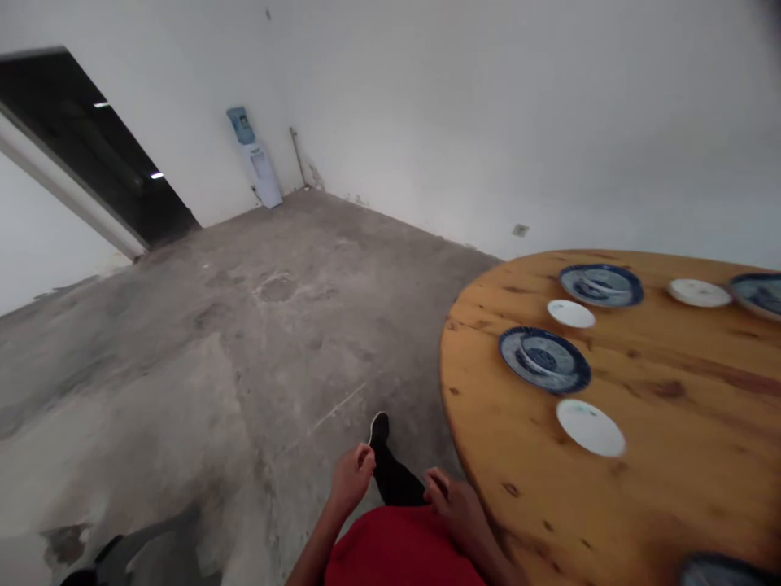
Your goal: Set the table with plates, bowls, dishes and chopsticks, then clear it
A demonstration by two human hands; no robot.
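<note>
My left hand (354, 476) hangs in front of my red shirt (403, 549), above my black-trousered leg. Its fingers are curled in and no object shows in them. My right hand (452, 498) is beside the edge of a round wooden table (518, 464), fingers also curled, nothing visible in the grip. Nearest to it on the table is a small white plate (591, 427). Beyond that plate are a blue-patterned plate (545, 360), another small white dish (571, 313) and a second blue-patterned plate (601, 285). A pale curved shape lies on each blue-patterned plate.
Farther right stand another white dish (699, 293) and a blue plate (760, 293) cut by the frame. A blurred dark plate (723, 570) is at the bottom right. Across the concrete floor (274, 350) are a water dispenser (262, 172) and a dark doorway (91, 138).
</note>
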